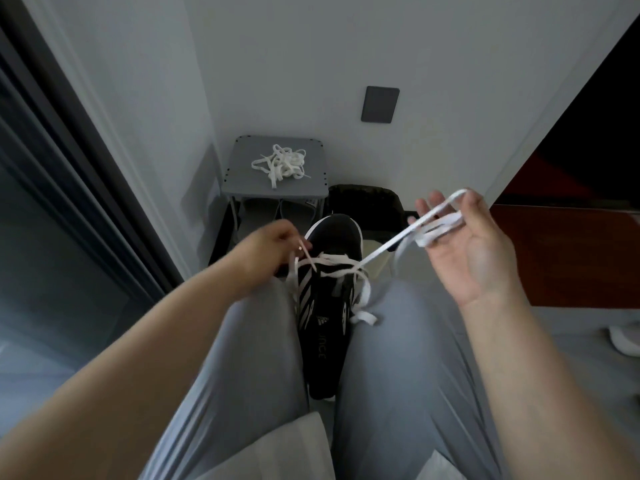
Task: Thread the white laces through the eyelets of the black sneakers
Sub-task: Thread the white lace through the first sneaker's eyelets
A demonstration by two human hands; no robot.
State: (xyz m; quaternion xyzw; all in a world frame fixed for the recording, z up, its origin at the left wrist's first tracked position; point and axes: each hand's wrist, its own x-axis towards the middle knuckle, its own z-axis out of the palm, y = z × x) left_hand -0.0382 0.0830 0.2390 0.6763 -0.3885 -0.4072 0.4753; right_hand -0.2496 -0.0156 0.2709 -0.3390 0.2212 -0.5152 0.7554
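A black sneaker (pixel 329 299) with white stripes stands wedged between my knees, toe pointing away. A white lace (pixel 341 263) crosses its upper eyelets. My left hand (pixel 273 251) pinches one end of that lace just left of the shoe's toe. My right hand (pixel 471 244) is raised to the right, palm up, with the other end of the lace looped round its fingers and pulled taut from the shoe. A second white lace (pixel 282 164) lies in a loose tangle on the small grey stool (pixel 242 181) ahead.
The grey stool stands against the white wall, with pale shoes (pixel 277 211) under it and a dark bag (pixel 367 206) to its right. A dark sliding door frame (pixel 69 161) runs along the left. A reddish-brown cabinet (pixel 568 251) stands to the right.
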